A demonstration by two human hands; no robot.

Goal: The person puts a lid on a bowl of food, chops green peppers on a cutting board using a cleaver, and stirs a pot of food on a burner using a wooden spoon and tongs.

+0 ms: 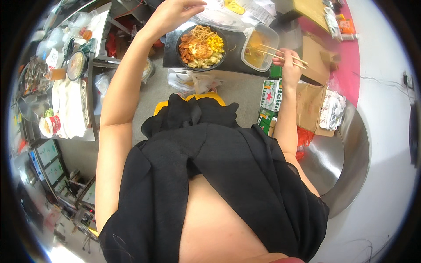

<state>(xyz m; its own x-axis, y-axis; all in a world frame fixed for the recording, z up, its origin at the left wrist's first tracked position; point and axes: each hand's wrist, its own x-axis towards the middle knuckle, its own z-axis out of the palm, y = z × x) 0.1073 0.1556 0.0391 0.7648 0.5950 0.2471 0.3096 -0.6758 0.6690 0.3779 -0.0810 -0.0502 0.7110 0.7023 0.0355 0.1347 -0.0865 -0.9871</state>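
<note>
My right hand (pixel 286 62) is closed around a pair of wooden chopsticks (pixel 270 53), whose tips reach into a clear plastic tub (pixel 245 59) of yellowish soup or sauce. Left of the tub, a round black bowl (pixel 179 54) holds noodles (pixel 203 33), corn kernels (pixel 215 44), chopped cabbage (pixel 207 60), reddish-brown meat pieces (pixel 186 46) and a fried egg (pixel 200 49) in the middle. Above the bowl, my left hand (pixel 184 11) reaches over the dark table with its fingers extended, near a clear plastic lid (pixel 227 23). Nothing shows in its grasp.
Beer cartons (pixel 270 95) and brown cardboard boxes (pixel 309 102) stand right of the table, beside a large round metal vessel (pixel 355 157). A side table at left bears a covered bowl (pixel 76 65), a white cloth (pixel 70 108) and a red-and-white paper cup (pixel 50 126). Plastic bags (pixel 194 80) sit below the front edge.
</note>
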